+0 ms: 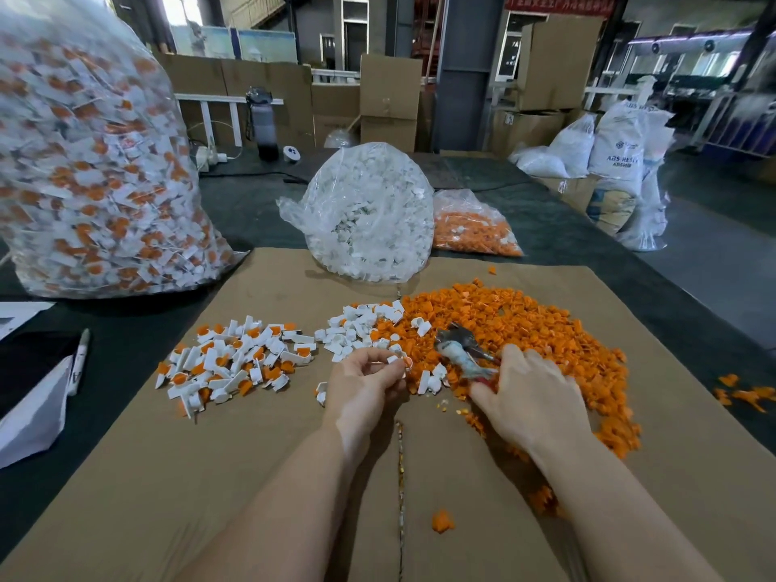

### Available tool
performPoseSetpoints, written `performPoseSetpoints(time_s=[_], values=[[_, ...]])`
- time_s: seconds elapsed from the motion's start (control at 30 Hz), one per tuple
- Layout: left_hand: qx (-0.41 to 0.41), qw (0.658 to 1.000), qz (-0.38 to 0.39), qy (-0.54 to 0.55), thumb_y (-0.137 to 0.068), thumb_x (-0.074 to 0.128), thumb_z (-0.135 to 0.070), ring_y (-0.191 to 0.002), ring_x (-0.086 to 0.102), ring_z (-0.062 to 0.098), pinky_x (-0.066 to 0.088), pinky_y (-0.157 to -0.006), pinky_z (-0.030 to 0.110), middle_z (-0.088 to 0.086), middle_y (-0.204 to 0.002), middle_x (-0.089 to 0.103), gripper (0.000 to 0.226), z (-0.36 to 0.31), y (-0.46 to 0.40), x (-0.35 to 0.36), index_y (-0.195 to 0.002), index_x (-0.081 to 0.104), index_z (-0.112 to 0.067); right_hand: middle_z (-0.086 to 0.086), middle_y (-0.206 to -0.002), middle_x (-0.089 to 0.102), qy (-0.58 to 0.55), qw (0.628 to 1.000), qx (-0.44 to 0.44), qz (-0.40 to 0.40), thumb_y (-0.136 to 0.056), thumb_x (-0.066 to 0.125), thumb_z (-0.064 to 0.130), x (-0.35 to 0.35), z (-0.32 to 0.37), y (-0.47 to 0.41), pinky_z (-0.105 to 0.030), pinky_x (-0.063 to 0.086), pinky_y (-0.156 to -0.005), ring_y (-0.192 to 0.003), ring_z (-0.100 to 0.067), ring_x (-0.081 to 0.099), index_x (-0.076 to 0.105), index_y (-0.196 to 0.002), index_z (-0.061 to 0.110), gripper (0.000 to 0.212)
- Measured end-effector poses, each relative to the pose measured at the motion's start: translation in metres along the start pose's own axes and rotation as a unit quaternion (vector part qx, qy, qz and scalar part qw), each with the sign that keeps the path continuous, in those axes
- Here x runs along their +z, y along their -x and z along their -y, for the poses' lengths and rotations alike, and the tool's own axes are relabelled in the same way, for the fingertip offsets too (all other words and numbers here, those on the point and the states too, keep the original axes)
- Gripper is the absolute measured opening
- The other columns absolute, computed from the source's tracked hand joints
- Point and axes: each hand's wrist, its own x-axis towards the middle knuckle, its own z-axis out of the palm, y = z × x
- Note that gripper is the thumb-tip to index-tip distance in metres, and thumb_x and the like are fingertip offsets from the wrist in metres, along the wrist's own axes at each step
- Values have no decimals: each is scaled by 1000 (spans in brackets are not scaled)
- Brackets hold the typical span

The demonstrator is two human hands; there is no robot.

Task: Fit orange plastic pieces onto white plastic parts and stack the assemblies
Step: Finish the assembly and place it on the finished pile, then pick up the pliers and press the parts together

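Note:
My left hand (pixel 364 382) pinches a small white plastic part (pixel 399 360) with a bit of orange at its tip, just above the cardboard sheet (pixel 260 455). Spread over the near edge of the big orange piece heap (pixel 516 329), my right hand (pixel 531 394) touches the handle of a tool with a metal head (pixel 462 350); I cannot tell whether it grips it. Loose white parts (pixel 361 325) lie left of the orange heap. A pile of fitted white-and-orange assemblies (pixel 235 363) sits further left.
A huge clear bag of finished assemblies (pixel 92 161) stands at back left. A bag of white parts (pixel 373 216) and a bag of orange pieces (pixel 474 233) stand behind the cardboard. A marker pen (pixel 79 359) and papers lie at left. Stray orange bits (pixel 743 392) lie at right.

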Motion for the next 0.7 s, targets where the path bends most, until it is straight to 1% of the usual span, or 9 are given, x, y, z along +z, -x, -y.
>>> performPoseSetpoints(time_s=[0.07,0.13,0.23,0.27,0.33,0.47,0.53,0.6,0.7], values=[[-9,1000,-1,17,-85,64,-4,-67,58,23,52,-79,43,11,-65,60,11,-1,-1,0,-96,61,0,-3,-99,54,-72,996,-20,43,-92,41,51,-8,7,1,-33,39,-72,-89,-22,50,47,-97,19,33],[-19,999,0,36,-86,64,-4,-64,57,22,53,-77,42,10,-64,59,11,-3,-1,-1,-95,60,1,-3,-83,53,-142,984,-36,104,-93,42,49,-14,12,0,-30,34,-61,-78,-23,51,51,-89,14,36],[-27,999,-5,43,-86,62,-3,-58,55,17,53,-57,25,11,-65,60,11,-7,-2,-4,-96,60,1,-7,-69,51,-261,943,-44,202,-91,50,38,-24,17,2,-31,30,-58,-62,-21,45,57,-79,11,31],[-28,999,-7,43,-87,62,-3,-58,56,16,52,-51,20,12,-67,60,10,-8,-2,-5,-96,60,0,-7,-68,51,-279,932,-44,229,-90,51,37,-27,18,3,-31,31,-59,-60,-20,45,59,-78,11,30],[-28,999,-10,41,-87,61,-3,-58,56,14,50,-48,16,13,-71,60,10,-9,-2,-5,-97,60,0,-5,-66,52,-284,920,-41,265,-89,51,35,-31,20,4,-30,32,-57,-55,-18,45,58,-77,11,28],[-33,999,-18,29,-88,60,-2,-60,57,14,50,-50,15,14,-78,60,18,-8,-3,-5,-104,58,5,-2,-53,51,-341,881,-17,328,-88,51,26,-38,20,4,-18,31,-40,-39,-13,44,54,-72,9,23],[-36,999,-21,26,-88,60,-2,-62,57,14,50,-52,16,14,-80,61,17,-8,-3,-5,-103,58,4,0,-50,51,-338,876,-16,344,-88,51,24,-40,20,3,-15,29,-37,-36,-12,43,53,-71,9,22],[-37,999,-26,22,-87,60,-1,-61,58,13,50,-52,16,13,-78,62,13,-9,-3,-5,-100,59,3,-1,-53,54,-327,877,-21,353,-88,50,25,-41,21,3,-16,31,-37,-40,-12,46,54,-73,9,22],[-34,998,-34,29,-87,60,1,-54,57,10,50,-49,14,9,-70,61,5,-10,-2,-4,-92,58,-1,-12,-68,59,-341,866,-26,364,-90,45,23,-38,22,3,-23,40,-47,-59,-23,56,53,-79,7,20]])
